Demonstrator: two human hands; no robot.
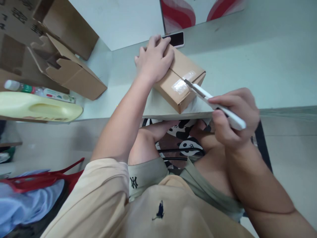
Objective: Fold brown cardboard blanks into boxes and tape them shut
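Observation:
A small brown cardboard box (165,86) sits near the table's front edge, turned at an angle, with a strip of clear tape (180,86) across its top seam near the close end. My left hand (155,61) grips the far left end of the box from above, fingers spread and bent over its top and edge. In my right hand (236,115) is a white utility knife (205,94), pinched between thumb and fingers. Its extended blade points up and left, the tip at the tape on the seam. The fingers hide part of the handle.
Behind the box lies a phone-like device (178,39) with a dark face. On the left stand an open cardboard carton (76,74), larger cartons, a pale yellow bottle (37,107) and a clear bottle with a white cap (12,85). A red-and-white panel (178,15) stands at the back.

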